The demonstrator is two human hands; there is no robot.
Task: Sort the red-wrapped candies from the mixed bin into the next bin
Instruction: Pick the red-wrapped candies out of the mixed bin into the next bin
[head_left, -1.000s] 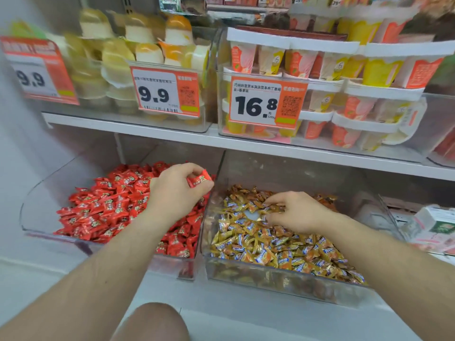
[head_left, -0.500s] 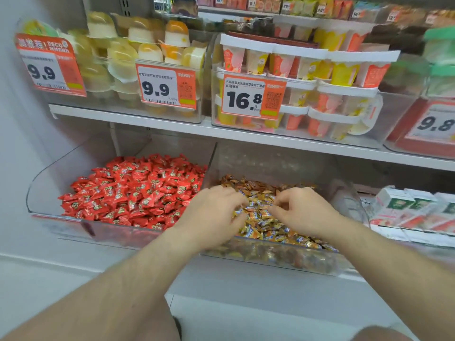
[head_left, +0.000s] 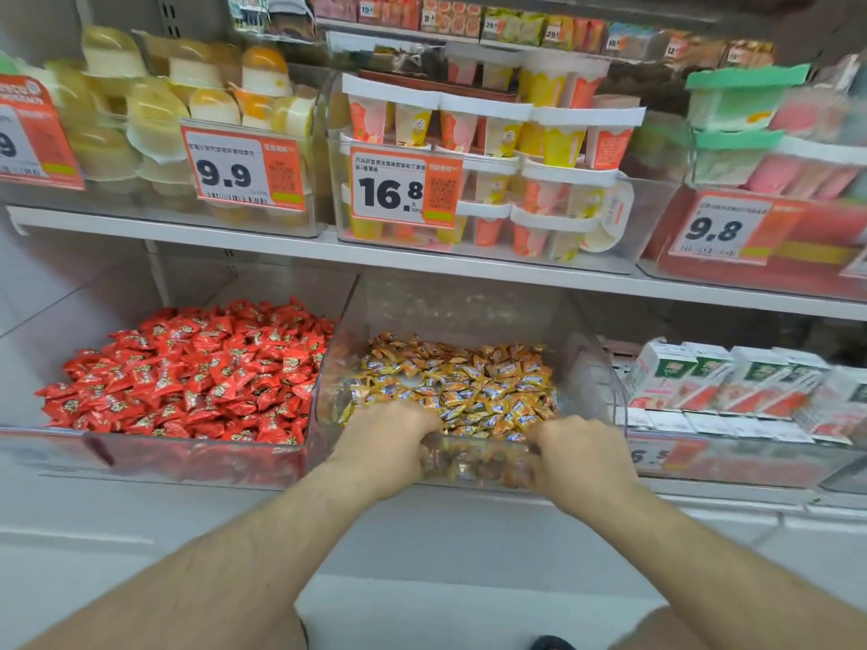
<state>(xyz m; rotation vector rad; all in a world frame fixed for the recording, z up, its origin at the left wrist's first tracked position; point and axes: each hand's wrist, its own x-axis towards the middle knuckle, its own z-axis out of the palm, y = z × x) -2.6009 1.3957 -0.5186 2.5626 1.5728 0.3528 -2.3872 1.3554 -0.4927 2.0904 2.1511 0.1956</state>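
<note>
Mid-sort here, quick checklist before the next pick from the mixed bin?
1. Left hand free of candy: cannot tell, fingers curl over the mixed bin's front rim.
2. Right hand free: cannot tell, same grip on the rim.
3. Red candy visible among the gold-wrapped candies: not ok, none shows on top.
4. Red-candy bin has room: ok.
5. Red-wrapped candies kept left of the divider: ok.

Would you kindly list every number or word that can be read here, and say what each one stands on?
"9.9": price tag on the jelly-cup bin.
"16.8": price tag on the cone-cup bin.
"9.8": price tag on the red bin at right.
"9": cut-off tag at the left edge.
"6.": partial tag below the cartons.
Small tag print, top-shelf labels and candy wrappers: too blurred to read.
</note>
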